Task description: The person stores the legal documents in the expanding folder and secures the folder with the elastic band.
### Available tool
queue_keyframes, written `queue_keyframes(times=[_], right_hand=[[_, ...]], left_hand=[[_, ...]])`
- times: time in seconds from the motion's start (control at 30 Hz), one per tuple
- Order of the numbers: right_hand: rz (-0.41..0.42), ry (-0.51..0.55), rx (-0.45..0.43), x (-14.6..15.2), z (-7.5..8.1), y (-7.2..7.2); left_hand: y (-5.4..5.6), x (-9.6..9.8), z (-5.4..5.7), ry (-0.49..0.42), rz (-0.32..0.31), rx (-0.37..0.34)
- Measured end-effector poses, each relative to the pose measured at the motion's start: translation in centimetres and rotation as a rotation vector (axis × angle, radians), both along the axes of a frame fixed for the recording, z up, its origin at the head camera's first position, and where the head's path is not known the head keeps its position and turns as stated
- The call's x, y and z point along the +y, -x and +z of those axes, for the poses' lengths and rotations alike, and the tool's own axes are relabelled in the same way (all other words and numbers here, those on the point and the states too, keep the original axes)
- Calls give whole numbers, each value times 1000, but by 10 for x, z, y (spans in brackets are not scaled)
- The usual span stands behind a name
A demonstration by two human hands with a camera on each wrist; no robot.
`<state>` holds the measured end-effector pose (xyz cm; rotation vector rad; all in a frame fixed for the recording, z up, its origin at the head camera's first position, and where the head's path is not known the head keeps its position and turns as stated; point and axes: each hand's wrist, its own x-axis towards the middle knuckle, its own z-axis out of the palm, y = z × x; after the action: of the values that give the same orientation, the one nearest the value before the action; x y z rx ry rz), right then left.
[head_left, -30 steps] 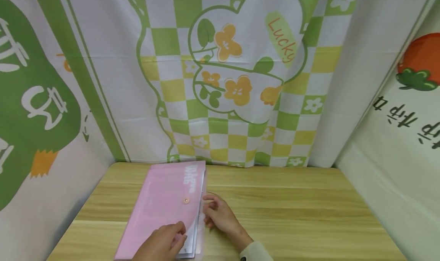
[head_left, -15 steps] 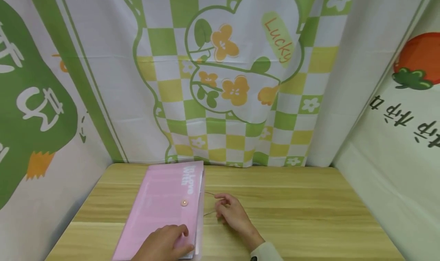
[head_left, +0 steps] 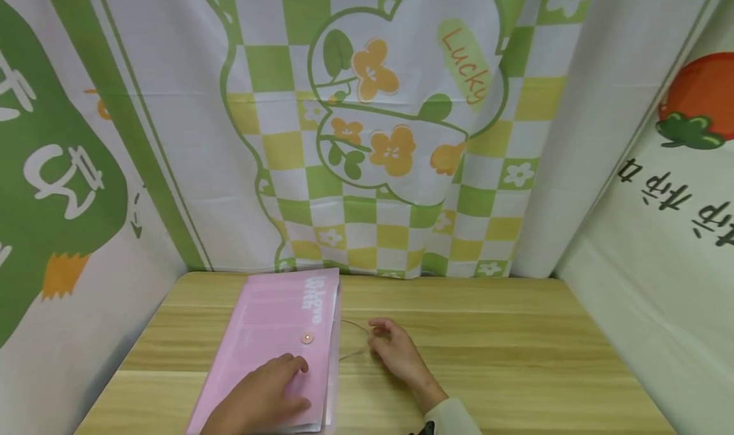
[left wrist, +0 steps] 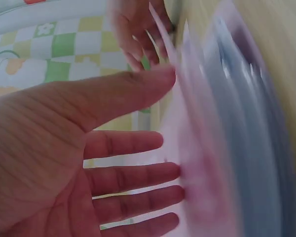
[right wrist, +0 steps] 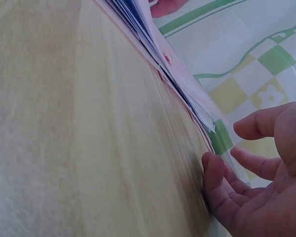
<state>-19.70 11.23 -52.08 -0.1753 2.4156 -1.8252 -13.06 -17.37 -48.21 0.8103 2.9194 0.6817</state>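
A pink translucent folder (head_left: 269, 339) lies on the table's left side, white lettering and a small round button (head_left: 307, 338) on its front flap. My left hand (head_left: 266, 387) is over the lower flap; in the left wrist view its fingers (left wrist: 138, 178) are straight, with the tips at the pink cover and the thumb at the flap's edge. Grey-blue sheets (left wrist: 246, 118) show inside. A thin cord loop (head_left: 353, 322) extends from the folder's right side. My right hand (head_left: 398, 352) is at the loop's outer end, its fingers loosely bent and the thumb apart in the right wrist view.
The wooden table (head_left: 487, 346) extends to the right of the folder. Behind it hangs a green-and-yellow checked cloth (head_left: 390, 231), and pale printed cloths (head_left: 648, 282) enclose both sides.
My right hand has moved right, away from the folder's edge, and the cord loop now shows on the table. My left hand has flattened the flap and shifted slightly left.
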Motion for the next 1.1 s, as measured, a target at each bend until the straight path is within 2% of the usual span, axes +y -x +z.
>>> queue_keyframes(times=[0.1,0.23,0.47,0.63,0.8,0.93,1.1], right_hand=[[4,3,-6,1,0,0],[16,8,-19,1,1,0],[35,36,-40,1,-1,3],[49,122,-41,0,-3,5],[55,203,-25,-3,-3,7],[68,174,-8,-6,0,10],[72,175,-32,-7,2,12]], left_hand=[[8,-3,0,12,11,5],[19,-6,-2,6,16,-39],[39,-13,0,56,-49,-126],[51,-13,3,123,-66,-150],[56,-9,-1,193,6,-195],[56,-8,-7,207,62,-228],[56,-8,-12,174,61,-239]])
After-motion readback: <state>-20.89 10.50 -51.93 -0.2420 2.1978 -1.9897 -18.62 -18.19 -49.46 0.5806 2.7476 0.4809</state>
